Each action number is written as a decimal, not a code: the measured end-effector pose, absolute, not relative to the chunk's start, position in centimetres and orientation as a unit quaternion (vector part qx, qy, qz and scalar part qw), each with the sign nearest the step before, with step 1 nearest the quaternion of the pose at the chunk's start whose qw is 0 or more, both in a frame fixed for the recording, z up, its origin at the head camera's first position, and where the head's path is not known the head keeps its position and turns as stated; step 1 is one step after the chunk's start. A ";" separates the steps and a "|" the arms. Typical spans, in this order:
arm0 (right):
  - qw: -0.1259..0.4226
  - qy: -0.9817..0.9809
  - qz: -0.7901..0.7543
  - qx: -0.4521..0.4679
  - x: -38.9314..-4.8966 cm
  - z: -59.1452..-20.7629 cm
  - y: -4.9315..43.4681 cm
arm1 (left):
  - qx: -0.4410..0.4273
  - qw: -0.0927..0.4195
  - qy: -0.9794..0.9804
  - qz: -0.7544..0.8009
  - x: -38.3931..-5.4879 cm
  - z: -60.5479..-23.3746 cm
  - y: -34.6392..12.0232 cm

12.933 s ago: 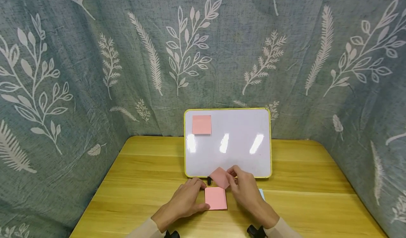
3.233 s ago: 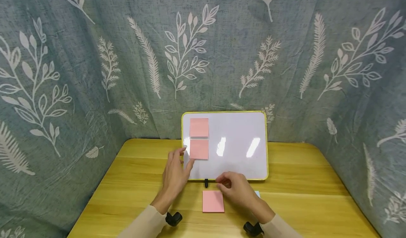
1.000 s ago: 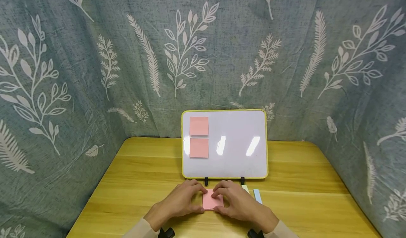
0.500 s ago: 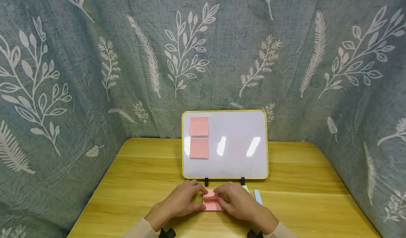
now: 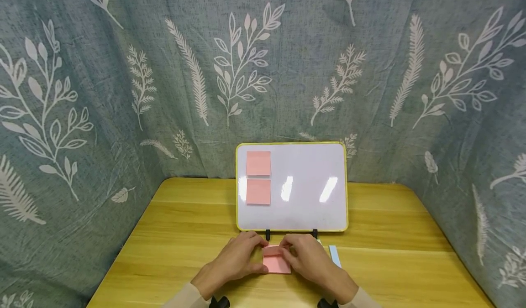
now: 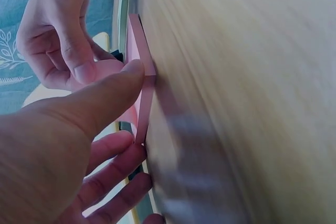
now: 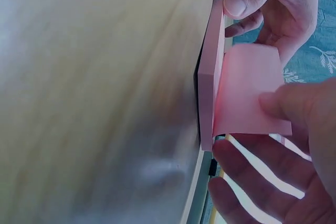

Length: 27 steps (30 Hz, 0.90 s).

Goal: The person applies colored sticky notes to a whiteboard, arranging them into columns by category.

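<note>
A pink sticky note pad (image 5: 277, 268) lies on the table in front of a whiteboard. My left hand (image 5: 237, 257) holds it at the left side, thumb at the near corner and fingers at the far one. With thumb and fingers, my right hand (image 5: 307, 256) pinches the top sticky note (image 7: 249, 90), whose near edge is peeled up and curls away from the pad. In the right wrist view the note stands well off the pad along its far side. The left wrist view shows the left thumb pressed on the pad's corner.
The yellow-rimmed whiteboard (image 5: 306, 173) stands on black feet (image 5: 268, 235) behind the hands. An upper pink note (image 5: 258, 163) and a lower pink note (image 5: 258, 192) stick to its left side. A light blue strip (image 5: 334, 256) lies right of the right hand.
The second note went from the right hand onto the board below the first. Both hands then came to the pad, and the right hand has peeled up the top note's near edge.
</note>
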State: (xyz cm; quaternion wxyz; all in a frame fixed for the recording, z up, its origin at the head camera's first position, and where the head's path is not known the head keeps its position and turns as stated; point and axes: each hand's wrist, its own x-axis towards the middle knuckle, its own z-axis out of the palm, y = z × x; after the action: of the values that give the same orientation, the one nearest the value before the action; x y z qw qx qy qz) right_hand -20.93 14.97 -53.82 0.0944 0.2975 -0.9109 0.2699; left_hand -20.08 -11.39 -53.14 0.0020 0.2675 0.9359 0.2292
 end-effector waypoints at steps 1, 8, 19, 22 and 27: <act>0.102 -0.913 0.270 0.289 -20.9 -53.8 14.9 | 0.268 0.002 0.936 0.227 -20.2 -53.1 -11.4; 0.140 -0.922 0.266 0.242 -20.8 -53.9 14.7 | 0.266 0.007 0.938 0.221 -20.3 -53.0 -11.5; 0.141 -0.912 0.299 0.245 -20.8 -53.9 14.7 | 0.264 0.008 0.938 0.225 -20.3 -53.4 -11.5; 0.147 -0.911 0.299 0.244 -20.9 -54.0 14.7 | 0.266 0.003 0.937 0.225 -20.2 -53.4 -11.5; 0.152 -0.908 0.305 0.242 -21.0 -54.2 14.8 | 0.267 0.001 0.937 0.225 -20.2 -53.3 -11.5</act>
State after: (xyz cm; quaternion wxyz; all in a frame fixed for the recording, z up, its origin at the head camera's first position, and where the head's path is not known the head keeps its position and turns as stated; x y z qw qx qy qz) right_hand -20.99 14.75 -54.17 0.1522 0.2419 -0.9084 0.3052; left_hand -20.16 -11.46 -53.30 0.0010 0.2666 0.9371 0.2255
